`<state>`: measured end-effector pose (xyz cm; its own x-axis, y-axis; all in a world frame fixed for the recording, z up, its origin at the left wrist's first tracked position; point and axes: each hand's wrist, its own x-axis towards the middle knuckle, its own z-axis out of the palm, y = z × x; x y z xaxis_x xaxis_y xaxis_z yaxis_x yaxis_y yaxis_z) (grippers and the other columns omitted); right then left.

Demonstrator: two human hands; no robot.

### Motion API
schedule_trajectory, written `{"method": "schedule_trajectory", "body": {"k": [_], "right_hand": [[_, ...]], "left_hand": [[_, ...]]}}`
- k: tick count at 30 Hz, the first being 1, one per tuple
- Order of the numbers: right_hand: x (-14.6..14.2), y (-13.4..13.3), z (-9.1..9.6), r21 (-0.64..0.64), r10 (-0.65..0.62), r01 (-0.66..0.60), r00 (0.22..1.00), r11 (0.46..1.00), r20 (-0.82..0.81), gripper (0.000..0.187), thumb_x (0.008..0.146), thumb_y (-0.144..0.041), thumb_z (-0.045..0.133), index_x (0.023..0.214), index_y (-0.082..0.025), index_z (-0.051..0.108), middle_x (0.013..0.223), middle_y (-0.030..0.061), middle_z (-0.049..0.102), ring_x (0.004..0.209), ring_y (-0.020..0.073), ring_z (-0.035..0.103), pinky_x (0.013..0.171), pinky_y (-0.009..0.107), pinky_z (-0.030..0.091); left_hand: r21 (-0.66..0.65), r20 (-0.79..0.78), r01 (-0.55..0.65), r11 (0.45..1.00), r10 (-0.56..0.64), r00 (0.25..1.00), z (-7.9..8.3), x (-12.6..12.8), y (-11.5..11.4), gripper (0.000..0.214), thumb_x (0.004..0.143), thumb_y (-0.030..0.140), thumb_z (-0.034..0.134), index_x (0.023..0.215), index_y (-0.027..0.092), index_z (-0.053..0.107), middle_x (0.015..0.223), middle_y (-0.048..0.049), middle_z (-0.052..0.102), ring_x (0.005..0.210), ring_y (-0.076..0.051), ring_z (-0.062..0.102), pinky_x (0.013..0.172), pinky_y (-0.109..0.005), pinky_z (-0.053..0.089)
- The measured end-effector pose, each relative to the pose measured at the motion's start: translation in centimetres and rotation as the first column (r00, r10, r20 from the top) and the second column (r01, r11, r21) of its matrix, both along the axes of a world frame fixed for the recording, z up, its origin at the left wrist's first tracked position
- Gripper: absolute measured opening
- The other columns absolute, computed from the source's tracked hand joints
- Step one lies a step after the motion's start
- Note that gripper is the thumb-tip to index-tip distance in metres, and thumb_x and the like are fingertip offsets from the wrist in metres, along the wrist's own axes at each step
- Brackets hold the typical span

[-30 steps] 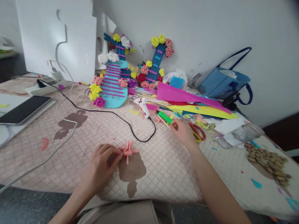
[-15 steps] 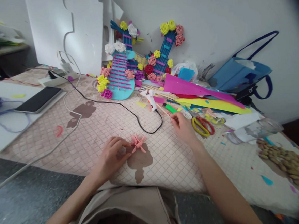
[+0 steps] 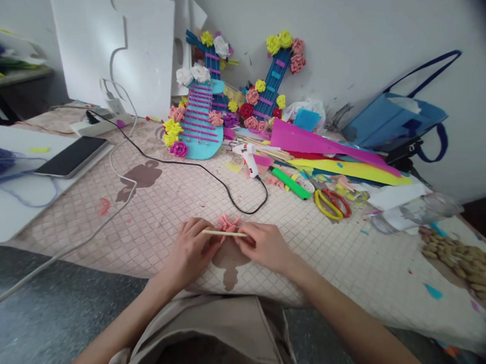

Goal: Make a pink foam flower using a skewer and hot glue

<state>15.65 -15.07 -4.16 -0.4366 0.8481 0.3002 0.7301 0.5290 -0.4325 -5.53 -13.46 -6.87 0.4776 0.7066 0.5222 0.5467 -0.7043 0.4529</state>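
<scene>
A small pink paper flower (image 3: 228, 222) with pointed petals is between my two hands, above a brown patch on the tablecloth. At its left edge, my left hand (image 3: 192, 247) has finger and thumb closed on a petal; the exact contact is partly hidden. My right hand (image 3: 269, 248) pinches a thin wooden stick (image 3: 225, 233) by its right end. The stick lies nearly level across the near side of the flower, its left tip reaching my left fingers.
Beyond my hands are a white glue gun (image 3: 249, 160) with its black cord, a green cutter (image 3: 291, 183) and scissors (image 3: 328, 205). Flower-decorated paper guitars (image 3: 201, 124) lean at the back. A phone (image 3: 72, 157) lies left; a clear jar (image 3: 420, 214) and peanuts (image 3: 459, 261) lie right.
My right hand has come left and nearer from beside the green cutter, bringing the stick to the flower. My left hand stays by the flower. The view has shifted slightly.
</scene>
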Motion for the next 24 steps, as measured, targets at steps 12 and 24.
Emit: {"method": "schedule_trajectory", "body": {"k": [12,24], "right_hand": [[2.3,-0.6,0.1,0.071,-0.124,0.123,0.992,0.990,0.009,0.024,0.097,-0.037,0.040,0.096,-0.021,0.058,0.080,0.0021,0.066,0.073,0.0139,0.061,0.063,0.024,0.042],[2.0,-2.4,-1.3,0.257,-0.047,0.045,0.999,0.965,0.002,0.021,0.095,-0.022,0.043,0.101,-0.022,0.064,0.093,0.0080,0.065,0.086,0.0186,0.060,0.073,0.031,0.052]], "left_hand": [[-0.021,0.014,-0.036,0.999,0.036,0.999,0.2,0.5,-0.3,0.003,0.086,0.021,0.060,0.089,0.021,0.062,0.087,-0.0038,0.064,0.087,-0.019,0.054,0.080,-0.035,0.042],[0.036,0.055,0.059,0.998,-0.061,0.997,1.2,0.2,-0.3,0.021,0.086,0.022,0.061,0.106,0.021,0.056,0.102,-0.0070,0.061,0.095,-0.021,0.055,0.084,-0.037,0.045]]}}
